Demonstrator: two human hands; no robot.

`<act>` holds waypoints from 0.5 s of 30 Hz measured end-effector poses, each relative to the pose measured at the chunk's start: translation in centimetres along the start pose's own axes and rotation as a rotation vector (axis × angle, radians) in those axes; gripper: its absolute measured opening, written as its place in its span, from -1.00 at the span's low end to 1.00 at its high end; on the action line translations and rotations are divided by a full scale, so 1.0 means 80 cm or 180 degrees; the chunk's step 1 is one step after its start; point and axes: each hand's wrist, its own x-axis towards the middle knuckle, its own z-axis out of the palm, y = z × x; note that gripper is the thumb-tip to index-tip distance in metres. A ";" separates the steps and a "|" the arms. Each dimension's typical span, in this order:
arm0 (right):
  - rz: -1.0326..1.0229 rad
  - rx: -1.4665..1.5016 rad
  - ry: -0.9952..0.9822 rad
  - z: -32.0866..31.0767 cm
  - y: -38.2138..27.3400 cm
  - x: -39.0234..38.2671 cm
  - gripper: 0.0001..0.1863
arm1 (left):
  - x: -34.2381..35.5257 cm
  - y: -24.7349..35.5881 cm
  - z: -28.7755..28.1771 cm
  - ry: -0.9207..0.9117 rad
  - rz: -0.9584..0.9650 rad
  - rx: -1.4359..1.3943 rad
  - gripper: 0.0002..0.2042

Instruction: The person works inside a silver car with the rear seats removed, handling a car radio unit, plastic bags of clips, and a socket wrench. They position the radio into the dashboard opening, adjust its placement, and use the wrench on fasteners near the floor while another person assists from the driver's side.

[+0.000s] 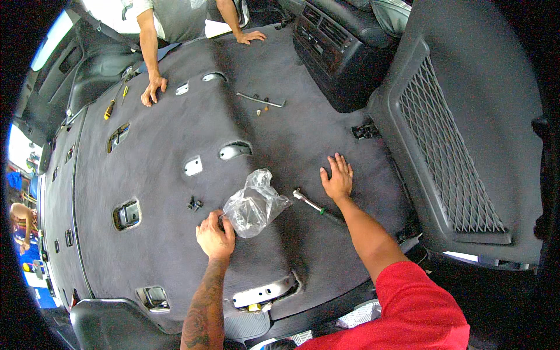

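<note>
A clear plastic bag (256, 204) lies crumpled on the dark grey carpet (169, 245). At its left edge my left hand (214, 234) is closed with curled fingers, seemingly gripping the plastic; the fingertips are partly hidden. My right hand (338, 178) rests flat on the carpet to the right, fingers stretched out and nothing in them. Between the bag and my right forearm lies a ratchet wrench (309, 201) with a dark handle and a green ring. Several small dark bolts (194, 203) sit just beyond my left hand.
Across the carpet, a co-worker leans in with one hand (154, 90) and another hand (251, 37) on it. An L-shaped wrench (261, 100) and small fasteners lie mid-carpet. A yellow-handled screwdriver (109, 109) is far left. Metal brackets (265, 290) show through cutouts. A console (332, 52) rises at the right.
</note>
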 end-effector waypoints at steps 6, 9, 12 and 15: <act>0.0011 0.0226 0.0172 -0.003 -0.004 -0.004 -0.45 | -0.002 -0.002 0.002 -0.0065 0.0008 0.0085 -0.86; 0.0007 0.0239 0.0208 -0.001 -0.001 -0.004 -0.46 | -0.003 -0.004 0.003 -0.0182 -0.0065 0.0133 -0.85; 0.0060 0.0271 0.0123 0.002 0.000 -0.003 -0.46 | -0.003 -0.004 0.004 -0.0113 0.0002 0.0104 -0.85; 0.0051 0.0266 0.0167 0.003 0.000 -0.003 -0.47 | -0.003 -0.004 0.005 -0.0043 0.0046 0.0123 -0.85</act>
